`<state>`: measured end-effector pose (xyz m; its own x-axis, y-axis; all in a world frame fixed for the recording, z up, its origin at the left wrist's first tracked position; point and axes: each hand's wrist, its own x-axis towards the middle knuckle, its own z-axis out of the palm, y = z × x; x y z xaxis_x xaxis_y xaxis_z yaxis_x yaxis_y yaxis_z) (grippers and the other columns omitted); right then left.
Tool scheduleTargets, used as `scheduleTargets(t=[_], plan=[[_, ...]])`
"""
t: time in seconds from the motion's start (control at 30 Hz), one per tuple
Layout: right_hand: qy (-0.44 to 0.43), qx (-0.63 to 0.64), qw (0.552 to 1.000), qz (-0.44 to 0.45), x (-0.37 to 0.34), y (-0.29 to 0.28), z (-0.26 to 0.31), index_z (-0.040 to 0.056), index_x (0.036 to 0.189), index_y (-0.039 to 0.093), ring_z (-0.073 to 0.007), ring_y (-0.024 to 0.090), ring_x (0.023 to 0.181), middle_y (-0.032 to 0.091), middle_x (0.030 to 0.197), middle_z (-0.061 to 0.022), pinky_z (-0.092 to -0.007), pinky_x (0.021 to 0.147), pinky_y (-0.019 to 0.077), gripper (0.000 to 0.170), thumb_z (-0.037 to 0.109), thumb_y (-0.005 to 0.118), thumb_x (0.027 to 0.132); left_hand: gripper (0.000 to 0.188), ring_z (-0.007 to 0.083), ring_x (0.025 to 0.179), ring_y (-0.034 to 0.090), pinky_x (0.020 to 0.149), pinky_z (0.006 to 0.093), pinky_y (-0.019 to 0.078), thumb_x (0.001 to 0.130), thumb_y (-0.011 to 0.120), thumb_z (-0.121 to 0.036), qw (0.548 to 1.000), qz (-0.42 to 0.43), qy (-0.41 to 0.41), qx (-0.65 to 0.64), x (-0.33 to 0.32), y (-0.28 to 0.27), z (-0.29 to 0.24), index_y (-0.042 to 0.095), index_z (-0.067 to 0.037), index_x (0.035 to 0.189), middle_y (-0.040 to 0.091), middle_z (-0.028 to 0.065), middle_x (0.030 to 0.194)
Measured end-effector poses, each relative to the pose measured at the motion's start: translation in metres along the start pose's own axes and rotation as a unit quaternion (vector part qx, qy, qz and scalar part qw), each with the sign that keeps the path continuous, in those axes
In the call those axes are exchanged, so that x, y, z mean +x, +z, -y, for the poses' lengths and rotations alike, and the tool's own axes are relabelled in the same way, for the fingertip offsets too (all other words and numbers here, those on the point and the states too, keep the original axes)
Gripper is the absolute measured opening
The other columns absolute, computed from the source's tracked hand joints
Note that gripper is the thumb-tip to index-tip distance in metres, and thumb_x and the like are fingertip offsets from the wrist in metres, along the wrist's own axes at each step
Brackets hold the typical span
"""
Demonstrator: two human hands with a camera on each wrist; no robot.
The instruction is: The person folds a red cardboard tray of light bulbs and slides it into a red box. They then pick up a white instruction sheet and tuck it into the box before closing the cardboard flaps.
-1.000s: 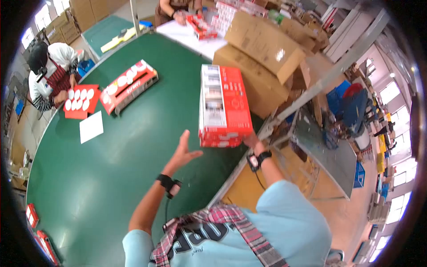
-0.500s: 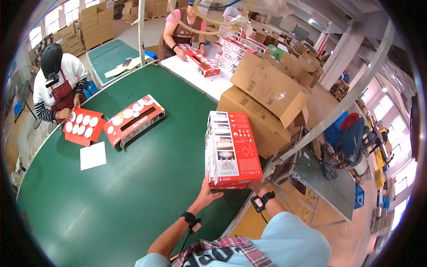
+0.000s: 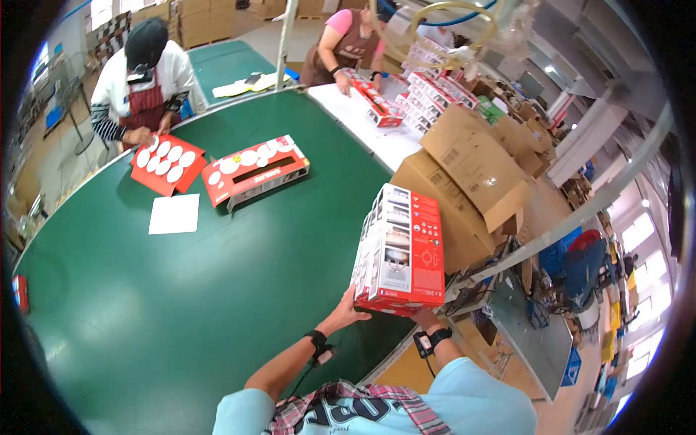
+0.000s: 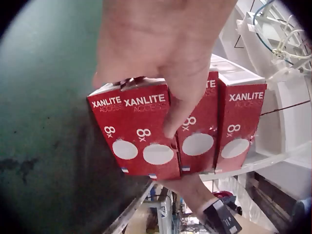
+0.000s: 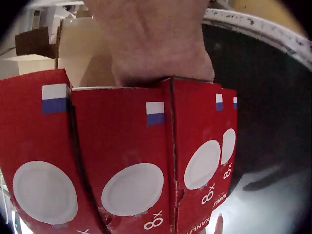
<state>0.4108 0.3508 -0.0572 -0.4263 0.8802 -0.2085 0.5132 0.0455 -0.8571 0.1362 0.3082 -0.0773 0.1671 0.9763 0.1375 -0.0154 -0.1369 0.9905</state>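
Observation:
A stack of several red and white lamp boxes (image 3: 391, 254) is between my hands by the green table's right edge. My left hand (image 3: 344, 315) grips its left side. In the left wrist view, the left thumb (image 4: 181, 114) lies across the red ends printed XANLITE (image 4: 146, 131); the left fingertips are hidden. My right hand (image 3: 426, 317) holds the opposite side, mostly hidden behind the boxes. The right wrist view has that hand (image 5: 163, 58) pressed against the boxes' edge, above the red ends with white circles (image 5: 132, 189).
Large brown cartons (image 3: 475, 170) stand just beyond the stack. On the green table (image 3: 239, 304) are another red box (image 3: 257, 170), a white sheet (image 3: 174, 214) and a red card with white circles (image 3: 168, 163) under one person's hands. A second person handles a box (image 3: 377, 101) farther back.
My left hand has come from beside the stack onto its left side. The right hand stays on the stack. The head view has tilted up and swung left.

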Motion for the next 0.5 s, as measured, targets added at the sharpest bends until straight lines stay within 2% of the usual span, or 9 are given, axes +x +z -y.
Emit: scheduleTargets(t=[0.07,0.2,0.3,0.43,0.5], plan=[[-0.003,-0.008,1.000,0.008,-0.003,0.003,0.003,0.0054,0.123,0.048,-0.0201,0.050,0.112,0.053,0.123,-0.0090,-0.0343,0.094,0.0394,0.043,0.028,0.054,0.086,0.085,0.0334,0.119,0.035,0.103,0.0388,0.0277,0.058,0.079,-0.016,1.000,-0.025,0.014,0.013,-0.005,-0.003,-0.011,0.032,-0.001,0.127,0.038,0.0194,0.124],[-0.012,-0.022,1.000,0.020,-0.002,0.009,0.008,0.0047,0.123,0.048,-0.0207,0.050,0.112,0.053,0.123,-0.0096,-0.0343,0.094,0.0392,0.043,0.026,0.054,0.086,0.088,0.0348,0.121,0.033,0.105,0.0397,0.0247,0.057,0.079,-0.017,0.999,-0.008,-0.027,0.019,-0.023,-0.014,-0.015,0.030,-0.001,0.128,0.036,0.0198,0.126],[-0.030,-0.030,0.999,0.031,0.009,0.021,0.016,0.0042,0.122,0.048,-0.0212,0.050,0.112,0.053,0.123,-0.0100,-0.0343,0.094,0.0391,0.043,0.026,0.055,0.086,0.088,0.0342,0.121,0.032,0.105,0.0400,0.0241,0.056,0.079,-0.016,0.998,-0.041,-0.018,0.040,-0.032,-0.027,-0.018,0.030,-0.001,0.128,0.036,0.0196,0.126],[-0.074,-0.043,0.995,0.045,0.034,0.036,0.031,0.0036,0.122,0.048,-0.0218,0.050,0.112,0.053,0.123,-0.0105,-0.0343,0.094,0.0389,0.043,0.024,0.055,0.086,0.085,0.0337,0.121,0.032,0.105,0.0402,0.0239,0.056,0.079,-0.015,0.996,-0.071,-0.052,0.019,-0.028,-0.048,-0.028,0.033,-0.001,0.127,0.038,0.0186,0.124],[-0.098,-0.051,0.993,0.046,0.049,0.043,0.041,0.0033,0.122,0.048,-0.0221,0.050,0.112,0.053,0.123,-0.0108,-0.0343,0.094,0.0388,0.043,0.024,0.055,0.085,0.080,0.0324,0.120,0.034,0.103,0.0394,0.0261,0.057,0.078,-0.013,0.994,-0.090,-0.055,-0.030,-0.021,-0.057,-0.009,0.036,-0.001,0.125,0.040,0.0174,0.121]])
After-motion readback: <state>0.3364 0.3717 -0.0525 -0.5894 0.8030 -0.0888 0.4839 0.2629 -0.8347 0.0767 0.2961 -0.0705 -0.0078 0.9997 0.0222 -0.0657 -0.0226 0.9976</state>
